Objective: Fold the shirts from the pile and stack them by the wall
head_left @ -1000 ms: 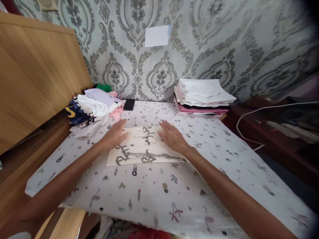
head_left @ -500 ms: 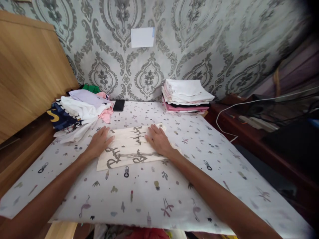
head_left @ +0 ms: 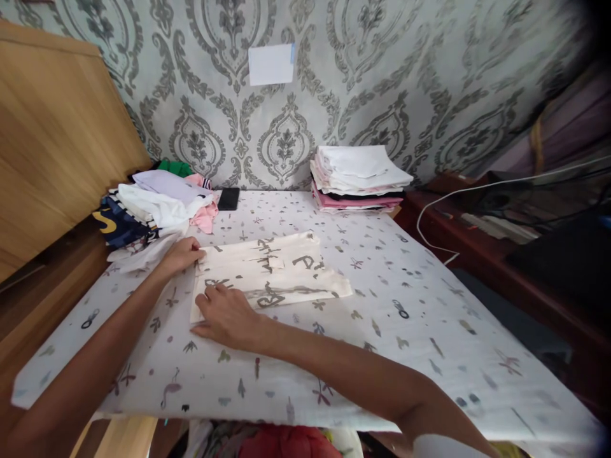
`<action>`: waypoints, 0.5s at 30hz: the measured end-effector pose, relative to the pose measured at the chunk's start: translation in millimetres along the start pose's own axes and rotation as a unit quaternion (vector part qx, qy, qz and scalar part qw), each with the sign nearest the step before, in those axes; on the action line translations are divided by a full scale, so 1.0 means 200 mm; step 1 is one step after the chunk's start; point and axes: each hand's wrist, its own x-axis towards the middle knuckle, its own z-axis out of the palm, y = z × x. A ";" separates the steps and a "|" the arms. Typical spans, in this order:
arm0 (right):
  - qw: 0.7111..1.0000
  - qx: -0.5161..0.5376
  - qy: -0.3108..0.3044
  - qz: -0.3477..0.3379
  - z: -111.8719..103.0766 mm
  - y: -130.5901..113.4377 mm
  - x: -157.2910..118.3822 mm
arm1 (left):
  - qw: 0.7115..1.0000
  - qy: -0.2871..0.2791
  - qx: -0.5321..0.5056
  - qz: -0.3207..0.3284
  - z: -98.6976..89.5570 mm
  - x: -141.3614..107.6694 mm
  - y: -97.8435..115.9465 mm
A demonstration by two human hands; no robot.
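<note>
A cream folded garment with dark brush-style lettering (head_left: pixel 296 280) lies flat on the patterned cloth, its wider end towards the left. My left hand (head_left: pixel 182 256) is at the garment's far left corner, fingers closed in a pinch on the edge. Over the near left corner bends my right hand (head_left: pixel 230 317), its fingers curled on top and the thumb at the left edge. That hand hides part of the lettering.
A loose heap of clothes (head_left: pixel 162 203) lies at the back left beside a black phone (head_left: pixel 229 198). At the back right stands a stack of folded clothes (head_left: pixel 360 178). A wooden cabinet (head_left: pixel 57 140) borders the left; a white cable (head_left: pixel 424 222) hangs at the right.
My right hand has moved left and nearer, from the garment's right part to its near left corner. My left hand has shifted slightly left and closed on the far corner.
</note>
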 end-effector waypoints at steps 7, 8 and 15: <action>0.999 0.020 -0.011 0.046 -0.05 0.01 0.03 | 0.980 -0.023 -0.197 -0.024 -0.05 -0.05 0.10; 0.995 0.053 -0.003 0.080 -0.08 0.03 0.02 | 0.973 -0.028 -0.229 -0.029 -0.07 -0.06 0.13; 0.860 0.396 0.199 0.252 -0.25 0.26 -0.23 | 0.932 -0.067 -0.357 0.022 -0.11 0.03 0.58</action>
